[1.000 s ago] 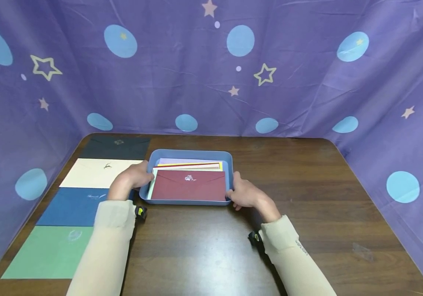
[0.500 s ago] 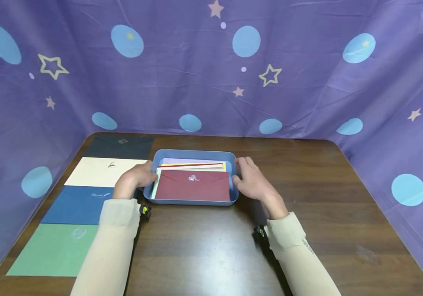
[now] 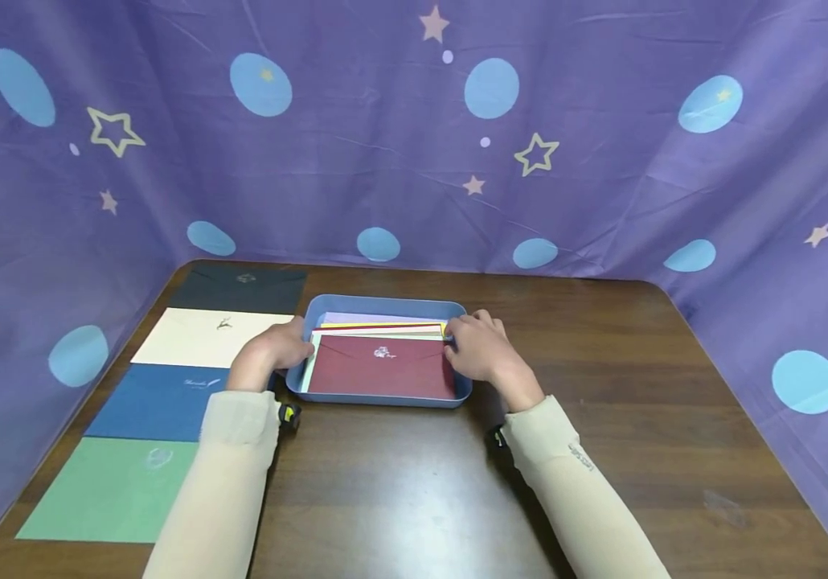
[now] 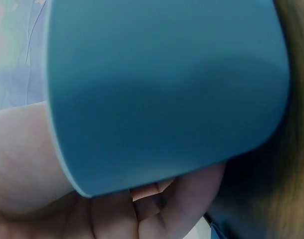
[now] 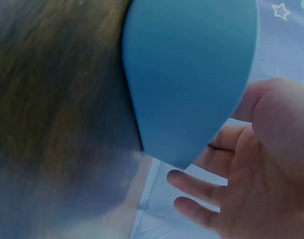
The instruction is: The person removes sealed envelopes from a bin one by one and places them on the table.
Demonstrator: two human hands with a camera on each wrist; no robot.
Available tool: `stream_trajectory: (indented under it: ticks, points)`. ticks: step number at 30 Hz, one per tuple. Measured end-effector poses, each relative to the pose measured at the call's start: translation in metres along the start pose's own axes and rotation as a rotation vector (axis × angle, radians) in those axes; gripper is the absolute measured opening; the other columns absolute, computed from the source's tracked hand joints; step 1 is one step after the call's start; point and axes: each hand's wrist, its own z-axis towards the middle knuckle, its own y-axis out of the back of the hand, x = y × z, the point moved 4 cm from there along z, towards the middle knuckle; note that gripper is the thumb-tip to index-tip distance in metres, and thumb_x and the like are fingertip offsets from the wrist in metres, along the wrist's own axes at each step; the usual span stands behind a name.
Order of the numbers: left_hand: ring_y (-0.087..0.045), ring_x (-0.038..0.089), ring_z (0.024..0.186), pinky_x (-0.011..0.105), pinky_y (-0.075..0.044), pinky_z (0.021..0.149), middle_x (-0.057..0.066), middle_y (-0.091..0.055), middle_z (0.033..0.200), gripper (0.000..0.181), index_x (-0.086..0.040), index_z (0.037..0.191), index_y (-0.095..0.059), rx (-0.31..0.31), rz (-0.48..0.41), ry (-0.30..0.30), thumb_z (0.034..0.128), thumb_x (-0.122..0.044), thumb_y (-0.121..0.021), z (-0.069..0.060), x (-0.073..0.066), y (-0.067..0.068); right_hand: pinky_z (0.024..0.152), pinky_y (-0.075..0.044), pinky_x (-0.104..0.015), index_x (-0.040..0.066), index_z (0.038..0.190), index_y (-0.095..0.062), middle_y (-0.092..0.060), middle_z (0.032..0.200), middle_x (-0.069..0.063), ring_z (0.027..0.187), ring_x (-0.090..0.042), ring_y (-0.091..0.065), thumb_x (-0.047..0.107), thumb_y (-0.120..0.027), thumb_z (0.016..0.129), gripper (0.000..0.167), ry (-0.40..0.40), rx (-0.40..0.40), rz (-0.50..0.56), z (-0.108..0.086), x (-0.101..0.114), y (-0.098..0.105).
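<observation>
A blue tray [image 3: 378, 400] holds a stack of envelopes, with a dark red envelope [image 3: 385, 371] on top and white, yellow and lilac edges behind it. My left hand [image 3: 269, 350] grips the tray's left wall, thumb over the rim; the left wrist view shows fingers [image 4: 112, 214] curled outside the wall [image 4: 167, 99]. At the right side, my right hand [image 3: 486, 350] reaches over the rim, thumb and forefinger apart beside the envelopes' right edge. In the right wrist view the tray wall [image 5: 187, 74] hides those fingertips, while the hand's [image 5: 271, 164] outer fingers stay loose outside.
Along the table's left side lie a dark green envelope [image 3: 240, 291], a cream one [image 3: 197, 338], a blue one [image 3: 146, 402] and a light green one [image 3: 110, 490], front to back reversed. Clear tape [image 3: 723, 508] sticks to the right. A purple curtain [image 3: 385, 161] surrounds the table.
My right hand let go of the tray's lower right corner, rose along its side, and its fingers now reach inward over the rim. My left hand keeps its grip.
</observation>
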Motion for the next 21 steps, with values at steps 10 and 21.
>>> stream_trajectory:
  ticks: [10, 21]
  points:
    - [-0.064, 0.032, 0.094, 0.038, -0.055, 0.075, 0.030, -0.059, 0.117, 0.055, 0.021, 0.146, -0.032, 0.006, -0.008, 0.007, 0.1041, -0.012, -0.047, 0.002, 0.000, -0.002, 0.108, -0.037, -0.060, 0.006, 0.128, -0.067, -0.074, 0.125, -0.010, 0.131, -0.044, -0.051, 0.018, -0.063, 0.103, 0.027, 0.022, 0.039, 0.084, 0.001, -0.006, -0.001]
    - [-0.066, 0.028, 0.080, 0.036, -0.054, 0.066, 0.021, -0.062, 0.099, 0.043, 0.014, 0.127, -0.048, -0.004, -0.046, 0.005, 0.1000, -0.018, -0.054, 0.018, 0.012, -0.004, 0.102, -0.040, -0.062, 0.008, 0.107, -0.077, -0.078, 0.097, -0.008, 0.119, -0.042, -0.056, 0.013, -0.074, 0.094, 0.014, 0.073, -0.142, 0.224, 0.000, -0.013, 0.002]
